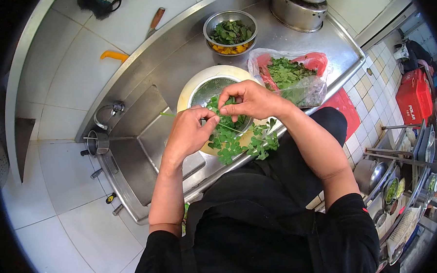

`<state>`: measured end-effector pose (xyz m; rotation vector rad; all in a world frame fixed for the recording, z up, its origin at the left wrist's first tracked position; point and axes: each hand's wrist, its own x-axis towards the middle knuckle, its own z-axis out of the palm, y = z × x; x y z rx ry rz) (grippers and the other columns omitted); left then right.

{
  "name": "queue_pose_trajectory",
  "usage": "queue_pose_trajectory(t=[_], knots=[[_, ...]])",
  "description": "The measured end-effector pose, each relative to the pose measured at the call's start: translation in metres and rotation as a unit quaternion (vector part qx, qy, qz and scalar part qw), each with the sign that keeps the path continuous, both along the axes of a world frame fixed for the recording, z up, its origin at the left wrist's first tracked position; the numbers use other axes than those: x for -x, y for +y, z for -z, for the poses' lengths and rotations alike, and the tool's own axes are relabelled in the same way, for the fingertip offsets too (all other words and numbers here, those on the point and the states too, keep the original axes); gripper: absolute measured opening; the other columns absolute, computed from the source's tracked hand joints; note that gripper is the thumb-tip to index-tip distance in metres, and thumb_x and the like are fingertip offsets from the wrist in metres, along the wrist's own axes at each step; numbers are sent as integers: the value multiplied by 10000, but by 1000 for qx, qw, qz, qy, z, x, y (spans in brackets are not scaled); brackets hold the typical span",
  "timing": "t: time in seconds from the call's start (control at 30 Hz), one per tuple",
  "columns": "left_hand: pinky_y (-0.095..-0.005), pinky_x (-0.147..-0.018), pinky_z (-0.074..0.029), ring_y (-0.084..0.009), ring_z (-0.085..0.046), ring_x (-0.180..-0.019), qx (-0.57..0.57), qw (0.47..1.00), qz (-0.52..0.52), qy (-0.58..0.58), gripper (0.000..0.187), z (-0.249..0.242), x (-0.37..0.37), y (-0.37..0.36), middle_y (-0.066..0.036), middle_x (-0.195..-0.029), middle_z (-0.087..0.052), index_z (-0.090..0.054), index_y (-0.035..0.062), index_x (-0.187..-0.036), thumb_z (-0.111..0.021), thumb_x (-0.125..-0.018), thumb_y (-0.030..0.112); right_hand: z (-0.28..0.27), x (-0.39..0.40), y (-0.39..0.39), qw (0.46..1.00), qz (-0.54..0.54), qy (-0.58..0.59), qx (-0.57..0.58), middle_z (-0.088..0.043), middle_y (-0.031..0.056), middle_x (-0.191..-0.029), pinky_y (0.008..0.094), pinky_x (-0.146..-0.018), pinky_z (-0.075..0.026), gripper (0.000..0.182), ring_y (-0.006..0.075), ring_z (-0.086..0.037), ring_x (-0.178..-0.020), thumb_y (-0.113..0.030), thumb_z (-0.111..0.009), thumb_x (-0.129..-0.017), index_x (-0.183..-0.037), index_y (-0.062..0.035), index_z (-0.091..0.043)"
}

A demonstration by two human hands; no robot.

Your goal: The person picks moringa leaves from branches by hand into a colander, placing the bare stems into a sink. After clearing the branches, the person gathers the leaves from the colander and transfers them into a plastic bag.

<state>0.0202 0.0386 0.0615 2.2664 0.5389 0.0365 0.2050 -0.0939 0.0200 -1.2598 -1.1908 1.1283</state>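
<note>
My left hand [191, 130] pinches the thin stems of a leafy green sprig [231, 144], whose rounded leaves hang down toward my apron. My right hand [253, 102] is closed just beside it, thumb and forefinger together at the upper leaves of the same greens. Both hands are over a metal colander [207, 88], partly hidden by them, with green leaves at its side. Under the colander lies a round cream-coloured board [187, 89]. To the right of it, a clear and red plastic bag [315, 64] holds more loose green leaves [289, 71].
Behind the board, a metal bowl [253, 25] of leaves sits on another with yellow pieces. A large pot [291, 11] stands at the back right. The sink basin [145, 139] and faucet [108, 114] are at left. A yellow-handled tool [113, 55] lies behind the sink's rim.
</note>
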Motion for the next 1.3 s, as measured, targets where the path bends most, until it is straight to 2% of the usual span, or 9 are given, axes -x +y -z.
queue_pose_trajectory(t=[0.13, 0.43, 0.7, 0.8, 0.93, 1.0, 1.1, 1.2, 1.3], knots=[[-322, -569, -410, -130, -483, -580, 10, 1000, 1, -11, 173, 0, 8, 2, -61, -755, -639, -755, 26, -937, -732, -873, 185, -1, -3, -1, 998, -15, 48, 23, -694, 20, -852, 229, -619, -523, 137, 89, -678, -677, -120, -716, -935, -997, -2, -682], [-292, -583, -412, -106, -496, -604, 50, 999, -2, -6, 166, -2, 20, 6, -46, -773, -663, -757, 27, -930, -745, -876, 183, 1, -9, -4, 997, -46, 37, 56, -693, 29, -841, 233, -616, -520, 123, 84, -668, -662, -105, -710, -934, -987, 2, -681], [-247, -565, -364, -41, -465, -622, 84, 995, -47, -5, 115, -9, 44, 26, 24, -723, -607, -768, 17, -905, -757, -867, 126, -7, -27, -8, 997, -11, 47, 52, -690, 31, -851, 234, -635, -536, 146, 81, -647, -675, -118, -720, -935, -989, 13, -684], [-274, -543, -354, -81, -419, -578, 83, 995, -54, -22, 149, -7, 52, 31, -20, -719, -625, -771, 33, -925, -757, -841, 155, -8, -27, -6, 997, -14, 35, 60, -696, 36, -863, 232, -637, -536, 163, 81, -646, -675, -126, -727, -931, -1003, 16, -689], [-273, -548, -350, -80, -415, -586, 76, 995, -55, -13, 149, -6, 59, 33, -13, -717, -616, -773, 35, -923, -761, -840, 158, -8, -26, -5, 997, -18, 41, 56, -698, 42, -889, 233, -636, -537, 167, 84, -658, -680, -126, -726, -931, -1007, 18, -692], [-248, -583, -385, -57, -510, -639, 74, 996, -60, -2, 102, -3, 64, 34, 4, -714, -608, -764, 8, -900, -753, -864, 102, -8, -26, -5, 997, -15, 47, 53, -703, 48, -877, 236, -641, -544, 173, 83, -649, -679, -121, -728, -929, -1005, 30, -689], [-252, -598, -399, -66, -535, -662, 70, 996, -61, -8, 97, -2, 70, 37, 0, -720, -617, -763, 7, -897, -750, -865, 98, -10, -27, -6, 998, -7, 34, 55, -704, 49, -879, 238, -640, -547, 169, 83, -650, -675, -114, -723, -931, -1004, 35, -688], [-266, -561, -356, -79, -439, -607, 84, 993, -72, -32, 124, 2, 75, 38, 0, -703, -587, -772, 36, -923, -765, -840, 128, -10, -27, -6, 998, -9, 25, 55, -704, 49, -879, 233, -639, -545, 163, 83, -650, -670, -111, -719, -934, -1006, 32, -688], [-254, -570, -370, -66, -467, -616, 77, 994, -74, -15, 121, -2, 79, 38, 11, -709, -590, -766, 25, -920, -760, -853, 125, -9, -27, -6, 998, -4, -10, 65, -703, 43, -896, 230, -629, -539, 132, 93, -681, -688, -107, -716, -930, -1004, 2, -699]])
